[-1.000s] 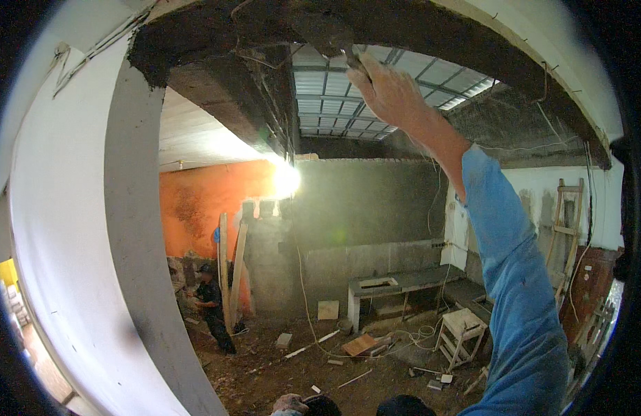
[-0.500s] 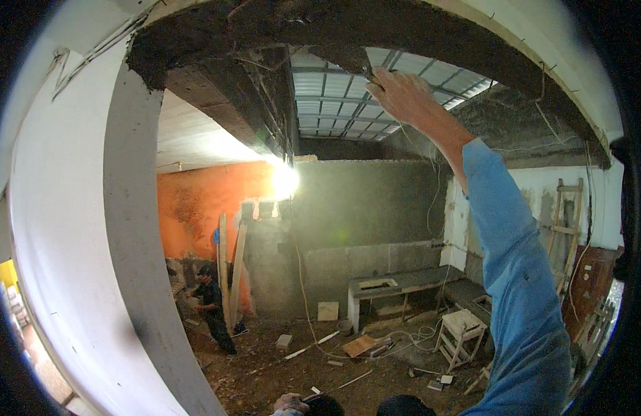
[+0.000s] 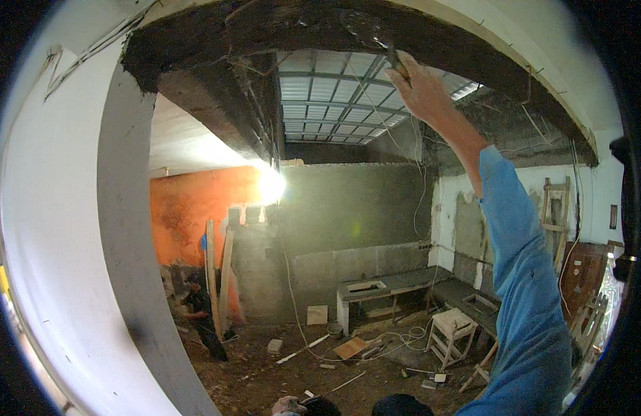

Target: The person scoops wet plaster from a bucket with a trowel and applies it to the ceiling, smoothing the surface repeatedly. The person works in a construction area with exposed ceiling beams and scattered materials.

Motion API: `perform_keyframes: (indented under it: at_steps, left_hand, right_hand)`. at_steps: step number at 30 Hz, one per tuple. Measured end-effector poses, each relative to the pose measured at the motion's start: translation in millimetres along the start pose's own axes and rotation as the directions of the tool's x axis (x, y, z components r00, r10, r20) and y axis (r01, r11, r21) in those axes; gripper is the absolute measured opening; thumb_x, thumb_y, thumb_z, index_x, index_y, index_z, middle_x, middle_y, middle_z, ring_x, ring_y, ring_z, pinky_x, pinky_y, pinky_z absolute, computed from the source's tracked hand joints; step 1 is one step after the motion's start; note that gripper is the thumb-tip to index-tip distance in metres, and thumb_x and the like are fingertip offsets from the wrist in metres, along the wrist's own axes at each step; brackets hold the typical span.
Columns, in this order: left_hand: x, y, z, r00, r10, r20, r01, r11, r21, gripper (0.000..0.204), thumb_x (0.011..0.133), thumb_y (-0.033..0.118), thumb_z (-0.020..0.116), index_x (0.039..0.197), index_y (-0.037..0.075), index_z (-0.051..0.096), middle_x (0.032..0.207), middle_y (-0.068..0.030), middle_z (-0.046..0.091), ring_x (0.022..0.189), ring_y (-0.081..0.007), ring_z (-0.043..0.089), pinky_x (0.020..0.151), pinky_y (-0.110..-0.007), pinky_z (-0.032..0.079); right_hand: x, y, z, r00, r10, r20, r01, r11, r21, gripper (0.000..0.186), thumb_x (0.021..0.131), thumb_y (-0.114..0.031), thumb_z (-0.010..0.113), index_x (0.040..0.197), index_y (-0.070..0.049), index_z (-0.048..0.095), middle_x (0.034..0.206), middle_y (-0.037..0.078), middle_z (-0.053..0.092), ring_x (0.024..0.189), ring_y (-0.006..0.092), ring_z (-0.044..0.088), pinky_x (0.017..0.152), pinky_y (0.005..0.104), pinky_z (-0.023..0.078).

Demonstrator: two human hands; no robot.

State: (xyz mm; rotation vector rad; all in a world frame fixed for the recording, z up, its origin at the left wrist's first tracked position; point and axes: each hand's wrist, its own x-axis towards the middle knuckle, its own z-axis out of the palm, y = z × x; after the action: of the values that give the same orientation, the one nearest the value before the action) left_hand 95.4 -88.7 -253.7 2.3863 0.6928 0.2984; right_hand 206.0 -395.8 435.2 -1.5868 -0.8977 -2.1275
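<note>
Overhead, my right arm in a blue sleeve reaches up to a beam coated in dark wet mortar. My right hand is closed around the handle of a plastering trowel. The blade lies against the mortar and blends into its dark colour, with a wet shine around it. At the lower edge only part of my left hand shows. It hangs low beside a dark rounded shape, and its fingers are too cut off to read.
A white pillar stands close on the left. Below lie a dirt floor with rubble, a wooden stool and a concrete counter. A person in dark clothes is near leaning planks. A bright lamp shines behind; loose wires hang about.
My right hand has shifted right and slightly lower in the picture. The trowel blade, earlier showing below the beam's edge, now lies against the mortar. The background has slid a little left.
</note>
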Motion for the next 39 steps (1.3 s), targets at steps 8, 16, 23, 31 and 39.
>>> perform_keyframes:
  at_steps: [8, 16, 23, 31, 39]
  left_hand:
    - [-0.8, 1.7, -0.3, 0.994, 0.108, -0.023, -0.107, 0.994, 0.020, 0.027, 0.068, 0.024, 0.065, 0.090, 0.009, 0.072, 0.093, -0.0178, 0.069, 0.093, -0.0363, 0.065, 0.081, -0.042, 0.053]
    - [-6.0, 11.7, -7.0, 0.997, 0.070, 0.019, -0.069, 0.997, -0.044, 0.032, 0.067, 0.024, 0.067, 0.095, 0.010, 0.072, 0.100, -0.0181, 0.068, 0.097, -0.0355, 0.064, 0.083, -0.043, 0.052]
    - [1.1, 10.5, 1.2, 0.995, 0.097, 0.016, -0.097, 0.995, 0.015, 0.029, 0.065, 0.024, 0.069, 0.089, 0.009, 0.072, 0.094, -0.0190, 0.069, 0.092, -0.0366, 0.065, 0.080, -0.044, 0.052]
    - [2.0, 13.2, 0.6, 0.994, 0.105, 0.022, -0.104, 0.994, -0.046, 0.028, 0.066, 0.026, 0.071, 0.087, 0.007, 0.071, 0.091, -0.0200, 0.068, 0.091, -0.0381, 0.064, 0.079, -0.045, 0.052]
    - [13.2, -1.8, 13.4, 0.984, 0.175, -0.030, -0.176, 0.983, -0.049, 0.025, 0.067, 0.026, 0.069, 0.085, 0.009, 0.072, 0.089, -0.0184, 0.069, 0.089, -0.0376, 0.065, 0.078, -0.044, 0.052]
  right_hand:
    - [13.0, -24.1, 20.8, 0.975, -0.107, 0.195, 0.112, 0.994, -0.015, 0.053, 0.098, -0.045, 0.042, 0.131, -0.004, 0.047, 0.108, 0.024, 0.063, 0.097, 0.0397, 0.063, 0.085, 0.0494, 0.049]
    - [8.6, -17.9, 15.6, 0.963, -0.105, 0.248, 0.098, 0.994, 0.041, 0.053, 0.098, -0.045, 0.042, 0.126, -0.001, 0.050, 0.099, 0.024, 0.065, 0.091, 0.0404, 0.063, 0.082, 0.0503, 0.048]
    - [22.9, -19.2, 23.0, 0.945, -0.140, 0.295, 0.163, 0.985, -0.055, 0.054, 0.098, -0.046, 0.041, 0.127, -0.001, 0.050, 0.102, 0.024, 0.064, 0.092, 0.0396, 0.063, 0.083, 0.0523, 0.048]
    - [21.2, -42.3, 18.1, 0.938, -0.177, 0.297, 0.218, 0.970, -0.111, 0.049, 0.098, -0.045, 0.041, 0.131, -0.009, 0.047, 0.098, 0.020, 0.065, 0.094, 0.0371, 0.064, 0.083, 0.0527, 0.050]
    - [35.5, -5.3, 0.7, 0.995, -0.100, 0.019, 0.102, 0.986, -0.134, 0.047, 0.095, -0.049, 0.044, 0.118, -0.009, 0.052, 0.090, 0.019, 0.067, 0.086, 0.0388, 0.066, 0.074, 0.0526, 0.052]
